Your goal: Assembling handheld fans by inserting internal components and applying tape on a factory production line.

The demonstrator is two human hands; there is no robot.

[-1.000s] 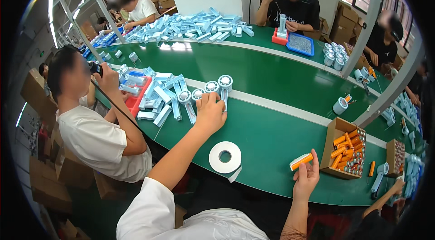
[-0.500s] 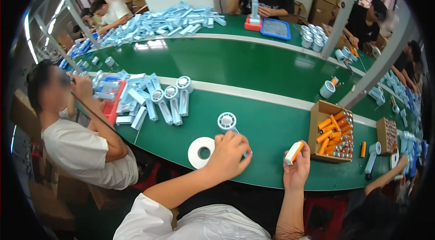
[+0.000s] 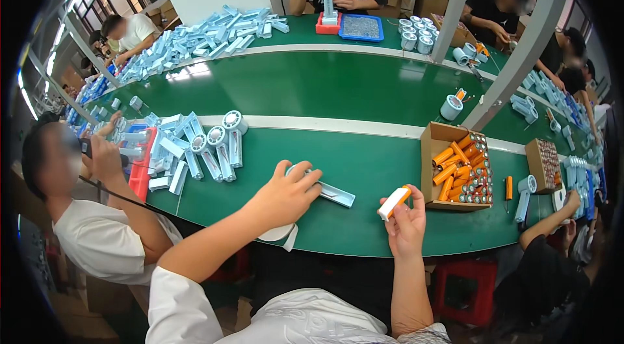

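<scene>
Head view, nearest first: the right hand pinches a small white cylinder with an orange tip above the green tabletop's near edge. The left hand grips a pale blue handheld fan lying flat there. Beyond, a cardboard box holds smooth orange cylinders.

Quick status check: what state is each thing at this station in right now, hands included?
Left hand: closed over a pale blue fan.
Pale blue fan: lying flat on the green belt, handle pointing right.
Right hand: raised, gripping a white and orange cylinder.
White and orange cylinder: held tilted, clear of the belt.
Cardboard box: open, holding orange cylinders.
Tape roll: flat, partly hidden under the left forearm.
</scene>
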